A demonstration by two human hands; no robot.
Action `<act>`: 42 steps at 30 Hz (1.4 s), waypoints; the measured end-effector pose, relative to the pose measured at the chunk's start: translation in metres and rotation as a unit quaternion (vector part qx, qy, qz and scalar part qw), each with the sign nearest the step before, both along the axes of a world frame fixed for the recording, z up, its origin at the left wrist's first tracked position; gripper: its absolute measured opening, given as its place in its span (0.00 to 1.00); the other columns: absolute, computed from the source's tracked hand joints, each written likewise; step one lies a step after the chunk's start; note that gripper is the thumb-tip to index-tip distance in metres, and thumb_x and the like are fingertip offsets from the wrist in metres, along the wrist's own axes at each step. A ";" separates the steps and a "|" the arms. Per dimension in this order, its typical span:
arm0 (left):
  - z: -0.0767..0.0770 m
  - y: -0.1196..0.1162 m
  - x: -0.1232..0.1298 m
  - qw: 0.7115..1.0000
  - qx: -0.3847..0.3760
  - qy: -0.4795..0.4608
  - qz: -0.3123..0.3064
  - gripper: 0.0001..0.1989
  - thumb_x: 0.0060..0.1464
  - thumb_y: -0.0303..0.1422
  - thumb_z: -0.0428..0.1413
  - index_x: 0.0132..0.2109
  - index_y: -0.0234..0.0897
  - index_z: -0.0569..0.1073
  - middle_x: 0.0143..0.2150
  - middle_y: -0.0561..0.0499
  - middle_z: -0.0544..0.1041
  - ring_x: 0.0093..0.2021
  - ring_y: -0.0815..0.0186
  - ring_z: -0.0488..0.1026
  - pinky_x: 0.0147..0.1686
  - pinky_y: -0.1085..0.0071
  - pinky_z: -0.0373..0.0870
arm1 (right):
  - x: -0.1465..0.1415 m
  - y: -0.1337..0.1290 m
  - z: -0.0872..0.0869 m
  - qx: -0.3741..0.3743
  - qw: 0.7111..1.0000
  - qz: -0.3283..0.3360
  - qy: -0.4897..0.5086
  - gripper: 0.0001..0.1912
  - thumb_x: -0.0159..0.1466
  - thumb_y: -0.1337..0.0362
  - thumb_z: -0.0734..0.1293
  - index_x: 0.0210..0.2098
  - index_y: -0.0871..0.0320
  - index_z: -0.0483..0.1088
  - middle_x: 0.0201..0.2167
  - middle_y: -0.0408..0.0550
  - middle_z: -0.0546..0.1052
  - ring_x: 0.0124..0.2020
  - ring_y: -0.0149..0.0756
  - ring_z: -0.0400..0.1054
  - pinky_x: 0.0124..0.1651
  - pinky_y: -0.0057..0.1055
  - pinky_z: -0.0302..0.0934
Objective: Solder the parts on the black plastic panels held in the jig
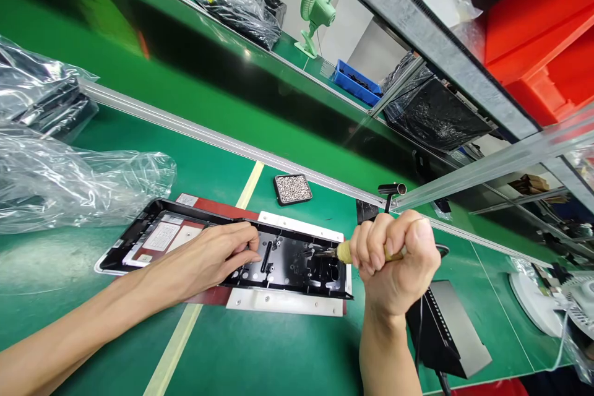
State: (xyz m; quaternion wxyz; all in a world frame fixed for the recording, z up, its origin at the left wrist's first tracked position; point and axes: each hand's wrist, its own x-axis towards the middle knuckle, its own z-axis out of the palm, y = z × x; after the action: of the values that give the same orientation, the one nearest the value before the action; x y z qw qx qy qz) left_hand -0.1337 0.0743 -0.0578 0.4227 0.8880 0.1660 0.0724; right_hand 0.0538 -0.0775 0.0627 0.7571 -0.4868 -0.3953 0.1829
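Observation:
A long black plastic frame (pixel 288 275) lies on a reddish-brown fixture board with white strips (pixel 284 302). My right hand (pixel 392 260) is wrapped round the yellowish handle of a soldering iron (pixel 344 252), whose metal end points left at the frame's right part. Where the tip meets the plastic is hard to see. Over the middle of the frame, my left hand (pixel 227 249) has its fingers curled and thumb close to them; whatever they may hold is hidden. Beyond the frame sits a small black tray of tiny metal pieces (pixel 292 189).
Clear plastic bags (pixel 83 179) lie at the left. A tubular holder (pixel 392 189) stands behind my right hand. To the right is a black and grey box (pixel 448 328) with cables. A metal rail (pixel 223 151) borders the bench, with a green fan (pixel 316 9) and blue bin (pixel 356 81) beyond.

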 end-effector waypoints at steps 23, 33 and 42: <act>0.001 -0.001 -0.001 0.999 -0.022 0.042 -0.007 0.13 0.69 0.42 0.48 0.37 0.41 0.67 0.36 0.55 0.70 0.31 0.69 0.65 0.34 0.72 0.58 | 0.003 0.006 -0.011 0.018 1.000 0.013 0.018 0.20 0.74 0.64 0.57 0.24 0.57 0.58 0.15 0.37 0.58 0.14 0.24 0.52 0.18 0.23 0.54; -0.006 0.000 -0.003 0.999 -0.012 0.049 -0.005 0.14 0.69 0.45 0.48 0.39 0.42 0.69 0.35 0.56 0.69 0.30 0.69 0.64 0.33 0.71 0.59 | 0.003 0.012 -0.013 0.004 0.999 0.020 0.038 0.22 0.74 0.59 0.60 0.23 0.57 0.58 0.15 0.37 0.59 0.14 0.25 0.51 0.15 0.25 0.51; -0.002 0.003 -0.002 0.999 0.017 0.035 -0.009 0.16 0.69 0.47 0.48 0.39 0.41 0.70 0.34 0.56 0.71 0.28 0.70 0.64 0.31 0.72 0.58 | 0.003 0.019 -0.016 -0.013 0.997 0.051 0.049 0.22 0.73 0.56 0.64 0.24 0.55 0.58 0.15 0.36 0.59 0.14 0.26 0.51 0.15 0.27 0.51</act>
State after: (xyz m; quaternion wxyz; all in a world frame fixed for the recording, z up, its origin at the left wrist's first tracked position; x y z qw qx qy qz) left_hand -0.1355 0.0771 -0.0601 0.4025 0.8984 0.1712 0.0397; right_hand 0.0564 -0.0585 0.0465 0.7590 -0.4661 -0.3800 0.2496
